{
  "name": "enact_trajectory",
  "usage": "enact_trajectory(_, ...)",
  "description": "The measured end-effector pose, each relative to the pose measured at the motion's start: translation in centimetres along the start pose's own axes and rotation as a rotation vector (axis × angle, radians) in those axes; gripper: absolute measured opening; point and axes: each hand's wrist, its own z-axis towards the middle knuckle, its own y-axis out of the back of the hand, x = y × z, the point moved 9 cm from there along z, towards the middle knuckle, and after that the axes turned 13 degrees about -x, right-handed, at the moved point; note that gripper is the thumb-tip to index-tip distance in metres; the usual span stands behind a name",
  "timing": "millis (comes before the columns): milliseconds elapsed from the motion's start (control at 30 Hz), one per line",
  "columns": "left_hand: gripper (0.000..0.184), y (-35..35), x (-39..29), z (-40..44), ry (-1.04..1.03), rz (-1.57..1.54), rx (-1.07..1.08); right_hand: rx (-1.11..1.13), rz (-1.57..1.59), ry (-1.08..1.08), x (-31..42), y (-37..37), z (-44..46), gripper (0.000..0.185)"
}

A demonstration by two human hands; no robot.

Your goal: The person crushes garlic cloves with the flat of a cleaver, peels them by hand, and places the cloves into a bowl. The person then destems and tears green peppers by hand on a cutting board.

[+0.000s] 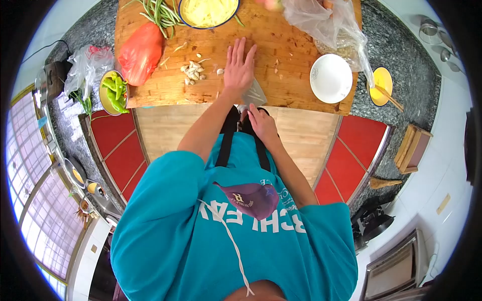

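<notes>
My left hand lies over the wooden board with its fingers stretched out. Its palm side overlaps the grey blade of a cleaver; whether it presses on the blade I cannot tell. At the board's near edge, my right hand is closed round the cleaver's handle, which is mostly hidden. A small pile of garlic cloves lies left of my left hand, and a single clove sits close to the wrist. Bits of peel are scattered about.
On the wooden board are a red plastic bag, green beans, a bowl of pale shreds, a white bowl and a clear bag. Green peppers stand left; a yellow bowl with chopsticks stands right.
</notes>
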Motion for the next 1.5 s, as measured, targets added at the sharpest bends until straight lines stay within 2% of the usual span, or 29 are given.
enact_trajectory(67, 0.060, 1.1, -1.1, -1.5, 0.008, 0.024, 0.089, 0.020, -0.019, 0.008, 1.1, 1.3, -1.4, 0.033)
enact_trajectory(100, 0.060, 0.1, 1.5, 3.3, -0.041, 0.087, 0.007, -0.055, 0.009, 0.065, -0.8, -2.3, 3.8, 0.033)
enact_trajectory(200, 0.059, -1.5, 0.0, 1.2, -0.070, 0.138, 0.067, 0.044, -0.052, -0.001, -1.9, -2.1, 1.5, 0.033)
enact_trajectory(300, 0.053, -1.8, 0.0, 1.0, -0.112, 0.092, -0.009, -0.064, 0.292, -0.095, -1.6, -1.1, 2.0, 0.035)
enact_trajectory(400, 0.044, -0.6, -0.7, 1.5, -0.197, -0.033, -0.096, 0.034, 0.288, -0.186, -1.9, -1.1, 2.3, 0.035)
enact_trajectory(433, 0.044, 1.1, -0.4, 0.7, -0.189, -0.016, -0.095, 0.139, 0.243, -0.288, -1.3, -0.7, 2.6, 0.034)
enact_trajectory(500, 0.041, 5.0, 0.8, -0.1, 0.031, -0.331, -0.233, 0.050, 0.304, -0.231, -0.7, 0.1, 3.4, 0.033)
enact_trajectory(533, 0.034, 8.2, 1.1, -1.4, -0.013, -0.212, -0.405, 0.020, 0.327, -0.230, -0.1, 0.6, 3.7, 0.033)
enact_trajectory(567, 0.034, 9.2, 1.6, -2.7, -0.014, -0.215, -0.406, 0.018, 0.324, -0.230, 0.0, 0.6, 3.6, 0.033)
enact_trajectory(633, 0.030, 9.5, 4.6, -4.7, 0.144, -0.193, -0.327, -0.089, 0.325, -0.190, 0.2, 1.1, 3.9, 0.035)
enact_trajectory(767, 0.024, 10.1, 7.1, -6.7, 0.162, -0.196, -0.318, -0.069, 0.303, -0.323, -1.8, 0.3, 2.5, 0.036)
enact_trajectory(800, 0.024, 10.1, 7.4, -7.2, 0.168, -0.186, -0.294, -0.140, 0.283, -0.222, -0.8, 1.3, 2.8, 0.036)
enact_trajectory(833, 0.023, 10.3, 7.7, -7.4, 0.172, -0.173, -0.273, -0.135, 0.284, -0.220, -0.6, 1.2, 2.8, 0.036)
enact_trajectory(900, 0.021, 11.0, 8.7, -8.2, 0.211, -0.194, -0.303, -0.094, 0.344, -0.352, -1.5, 0.7, 2.5, 0.035)
enact_trajectory(967, 0.023, 11.4, 9.6, -8.6, 0.223, -0.172, -0.308, -0.124, 0.364, -0.349, -1.4, 0.3, 2.7, 0.033)
enact_trajectory(1033, 0.024, 11.5, 10.2, -8.6, 0.209, -0.149, -0.310, -0.098, 0.299, -0.264, 0.1, 0.7, 4.0, 0.033)
enact_trajectory(1067, 0.024, 11.7, 10.4, -8.7, 0.189, -0.123, -0.308, -0.156, 0.273, -0.153, 0.5, 0.5, 4.3, 0.036)
enact_trajectory(1167, 0.026, 12.5, 11.3, -9.2, 0.180, -0.075, -0.318, -0.055, 0.114, -0.123, 0.9, 0.2, 5.5, 0.037)
enact_trajectory(1200, 0.026, 12.5, 11.7, -9.3, 0.183, -0.070, -0.323, -0.084, 0.104, -0.073, 1.3, 0.6, 6.2, 0.040)
enact_trajectory(1267, 0.028, 11.7, 13.7, -10.0, 0.361, -0.164, -0.280, -0.006, 0.010, -0.093, 1.0, 0.6, 7.2, 0.042)
enact_trajectory(1300, 0.028, 11.8, 13.8, -9.9, 0.363, -0.163, -0.281, 0.067, -0.090, -0.116, 0.6, 0.4, 7.4, 0.044)
enact_trajectory(1367, 0.031, 12.1, 14.0, -9.6, 0.371, -0.149, -0.315, 0.047, -0.077, -0.065, 0.1, 0.4, 7.9, 0.045)
enact_trajectory(1433, 0.032, 12.2, 14.2, -9.1, 0.370, -0.121, -0.340, -0.041, -0.237, 0.061, 0.4, 0.9, 8.2, 0.043)
enact_trajectory(1500, 0.034, 12.6, 14.0, -8.3, 0.366, -0.096, -0.364, -0.071, -0.176, 0.044, 0.0, 1.0, 8.6, 0.039)
